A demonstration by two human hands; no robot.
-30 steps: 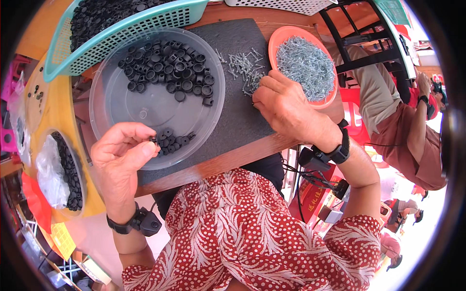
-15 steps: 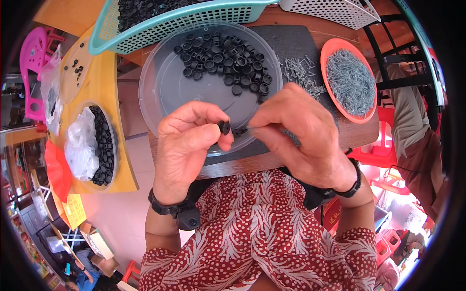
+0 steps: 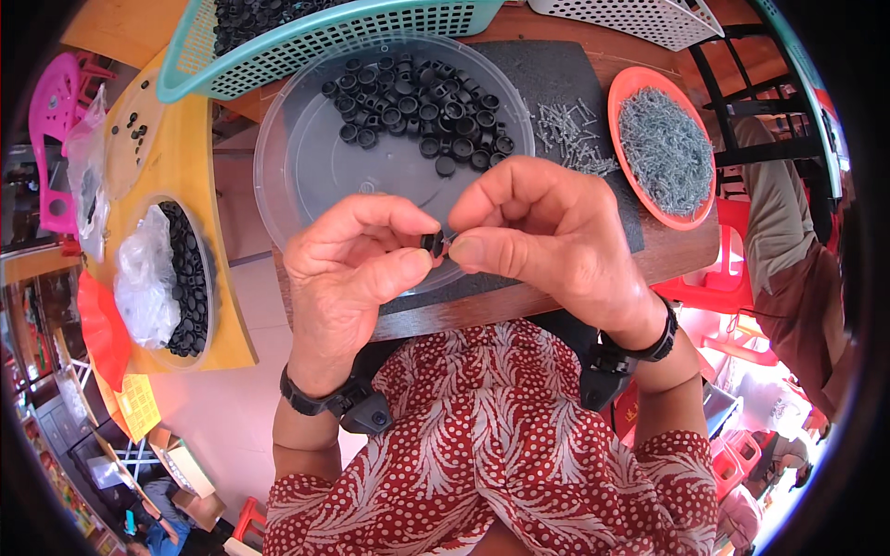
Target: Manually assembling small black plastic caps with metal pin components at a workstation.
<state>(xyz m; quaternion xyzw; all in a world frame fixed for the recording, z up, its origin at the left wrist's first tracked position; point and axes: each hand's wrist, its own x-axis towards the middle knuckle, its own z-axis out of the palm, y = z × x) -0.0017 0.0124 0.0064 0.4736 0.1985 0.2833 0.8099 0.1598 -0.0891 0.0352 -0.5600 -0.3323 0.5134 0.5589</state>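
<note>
My left hand (image 3: pixel 348 269) pinches a small black plastic part (image 3: pixel 432 244) between thumb and forefinger above the near rim of a clear round tub (image 3: pixel 324 176). Close against that part, my right hand (image 3: pixel 556 246) has its thumb and forefinger pressed together. A tiny greyish bit shows at its fingertips, too small to name. Farther back in the tub lies a heap of black ring-shaped caps (image 3: pixel 417 107).
Loose screws (image 3: pixel 565 134) lie on a dark mat (image 3: pixel 547 65), beside an orange plate (image 3: pixel 616 120) heaped with screws. A teal basket (image 3: pixel 324 51) of black parts stands behind the tub. On the yellow table (image 3: pixel 232 306) at left sits another tub of black parts (image 3: pixel 188 287).
My right hand has moved left, bringing its fingertips up to the black part. My left hand still holds that part. The view has shifted slightly.
</note>
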